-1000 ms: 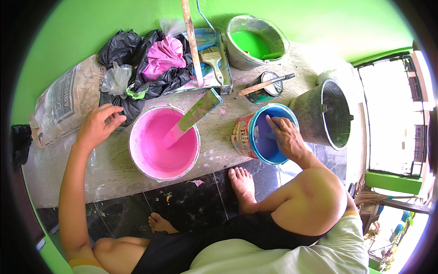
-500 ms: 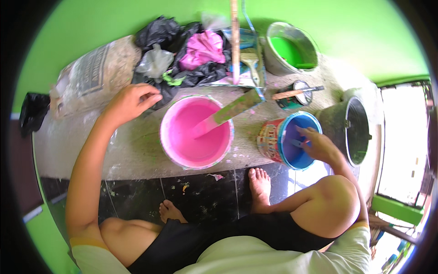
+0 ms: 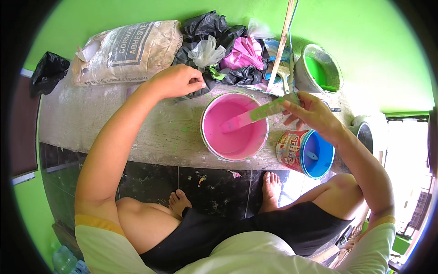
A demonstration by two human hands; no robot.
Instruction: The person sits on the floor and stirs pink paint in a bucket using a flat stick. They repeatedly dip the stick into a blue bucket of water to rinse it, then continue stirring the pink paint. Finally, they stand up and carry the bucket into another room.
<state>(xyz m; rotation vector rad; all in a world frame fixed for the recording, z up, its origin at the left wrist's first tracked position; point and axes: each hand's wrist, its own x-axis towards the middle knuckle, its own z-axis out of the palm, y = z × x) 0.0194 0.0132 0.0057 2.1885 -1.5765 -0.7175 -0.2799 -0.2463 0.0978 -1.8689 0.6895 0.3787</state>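
Observation:
A bucket of pink paint [image 3: 211, 145] stands on the ledge ahead of me. A flat stick [image 3: 270, 109], pink at its lower end and green-stained above, slants out of the paint over the right rim. My right hand [image 3: 315, 115] has its thumb and fingers closed on the upper end. Below that hand, a blue-lined tub [image 3: 289, 150] leans sideways with a small light-blue tool [image 3: 312, 155] inside. My left hand [image 3: 180, 82], fingers curled, hovers left of the pink bucket beside dark plastic bags [image 3: 205, 28]; nothing shows in it, though its palm is hidden.
A large paper sack [image 3: 159, 43] lies against the green wall. A pink bag [image 3: 244, 54], a paintbrush [image 3: 284, 75] and a leaning wooden pole [image 3: 280, 48] are at the back. A green-paint bucket [image 3: 336, 68] and a dark bucket [image 3: 365, 137] stand right. My feet rest on black tiles [image 3: 214, 189].
My right hand has left the blue-lined tub and moved up and left onto the stick's end. The left hand remains curled near the bags. The whole view has shifted.

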